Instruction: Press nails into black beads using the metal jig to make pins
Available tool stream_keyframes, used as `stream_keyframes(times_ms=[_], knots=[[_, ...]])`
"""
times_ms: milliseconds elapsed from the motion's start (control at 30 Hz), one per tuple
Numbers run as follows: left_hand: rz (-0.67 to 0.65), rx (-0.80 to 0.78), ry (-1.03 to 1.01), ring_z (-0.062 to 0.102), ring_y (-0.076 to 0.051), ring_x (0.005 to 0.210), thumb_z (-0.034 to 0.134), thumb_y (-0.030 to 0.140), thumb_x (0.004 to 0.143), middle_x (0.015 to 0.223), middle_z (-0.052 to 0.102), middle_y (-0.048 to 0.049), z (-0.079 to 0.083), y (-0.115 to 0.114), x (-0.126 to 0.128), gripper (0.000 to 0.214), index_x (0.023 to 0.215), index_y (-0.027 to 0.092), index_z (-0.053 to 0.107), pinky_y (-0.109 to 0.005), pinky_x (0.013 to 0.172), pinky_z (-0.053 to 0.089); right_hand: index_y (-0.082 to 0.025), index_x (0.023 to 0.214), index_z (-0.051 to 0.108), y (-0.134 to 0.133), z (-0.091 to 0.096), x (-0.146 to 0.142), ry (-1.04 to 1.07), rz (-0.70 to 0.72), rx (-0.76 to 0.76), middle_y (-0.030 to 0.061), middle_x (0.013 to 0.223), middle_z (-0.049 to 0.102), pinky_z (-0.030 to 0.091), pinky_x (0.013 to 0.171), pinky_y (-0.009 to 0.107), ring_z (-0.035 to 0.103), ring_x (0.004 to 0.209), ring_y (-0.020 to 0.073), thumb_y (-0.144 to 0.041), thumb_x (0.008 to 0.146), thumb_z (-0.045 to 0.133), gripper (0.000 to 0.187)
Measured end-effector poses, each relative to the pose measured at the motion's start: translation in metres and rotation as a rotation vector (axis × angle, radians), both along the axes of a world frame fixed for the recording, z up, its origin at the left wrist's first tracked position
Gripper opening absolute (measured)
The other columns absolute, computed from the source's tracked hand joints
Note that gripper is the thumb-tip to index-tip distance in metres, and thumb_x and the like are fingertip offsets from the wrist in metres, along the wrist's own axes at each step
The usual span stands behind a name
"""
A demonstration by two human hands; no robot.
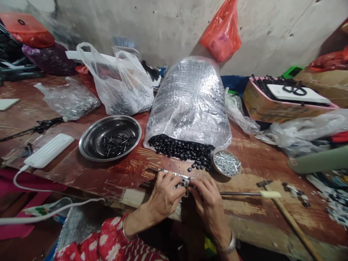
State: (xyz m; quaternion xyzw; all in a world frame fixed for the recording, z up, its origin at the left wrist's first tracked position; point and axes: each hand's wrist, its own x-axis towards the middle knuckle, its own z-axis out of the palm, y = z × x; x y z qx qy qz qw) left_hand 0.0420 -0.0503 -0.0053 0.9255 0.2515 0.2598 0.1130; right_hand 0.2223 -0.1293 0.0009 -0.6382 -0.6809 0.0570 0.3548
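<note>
Near the front edge of the table, a narrow metal bar-like fixture (162, 170) with dark rods at its left end lies under both hands. My left hand (166, 192) curls its fingers over the fixture, thumb pointing right. My right hand (208, 199) is closed at the fixture's right end, fingertips pressed together beside a small silvery part (186, 183). Whatever sits in those fingertips is hidden. Just beyond the hands, black round plastic pieces (187, 150) spill out of a large silvery translucent sack (190, 98). A round tub of metal screws or nails (227, 163) stands to its right.
A steel bowl (84, 145) of black parts stands left, beside a white power strip (50, 150). Right lie a rod with a pale handle (270, 194), a hammer (292, 217) and a green cylinder (320, 159). Plastic bags (119, 83) and a carton (272, 105) line the back.
</note>
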Motion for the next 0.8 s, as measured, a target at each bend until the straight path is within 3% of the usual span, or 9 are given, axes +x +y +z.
stream_keyframes(times_ms=[233, 400, 567, 800], knots=[[0.033, -0.063, -0.113, 0.054, -0.023, 0.096, 0.071, 0.027, 0.094, 0.101, 0.069, -0.0041, -0.002, 0.002, -0.008, 0.003, 0.092, 0.025, 0.071, -0.042, 0.083, 0.035, -0.025, 0.108, 0.068, 0.006, -0.005, -0.017, -0.182, -0.069, -0.088, 0.0065, 0.103, 0.065, 0.043, 0.079, 0.040, 0.053, 0.095, 0.0246, -0.016, 0.101, 0.053, 0.019], [0.173, -0.114, -0.190, 0.055, -0.022, 0.093, 0.065, 0.028, 0.098, 0.097, 0.069, -0.0045, 0.003, 0.026, -0.026, 0.009, 0.095, 0.023, 0.071, -0.039, 0.081, 0.037, -0.026, 0.106, 0.069, 0.011, -0.002, -0.021, -0.208, -0.122, -0.146, 0.0051, 0.098, 0.062, 0.038, 0.077, 0.040, 0.052, 0.093, 0.0247, -0.017, 0.098, 0.055, 0.019], [0.265, -0.085, -0.073, 0.056, -0.023, 0.095, 0.064, 0.023, 0.097, 0.099, 0.070, -0.0037, 0.001, 0.062, -0.035, 0.005, 0.097, 0.021, 0.069, -0.038, 0.082, 0.039, -0.028, 0.104, 0.070, 0.014, -0.007, -0.018, -0.092, -0.130, -0.151, 0.0034, 0.098, 0.061, 0.040, 0.081, 0.040, 0.054, 0.094, 0.0239, -0.018, 0.096, 0.059, 0.017], [0.282, -0.043, 0.123, 0.060, -0.024, 0.093, 0.063, 0.019, 0.096, 0.093, 0.068, -0.0051, -0.005, 0.097, -0.011, 0.008, 0.100, 0.020, 0.070, -0.036, 0.082, 0.042, -0.027, 0.099, 0.070, 0.016, -0.014, -0.012, -0.009, -0.101, -0.132, 0.0027, 0.095, 0.062, 0.040, 0.080, 0.037, 0.057, 0.091, 0.0218, -0.027, 0.100, 0.059, 0.011]])
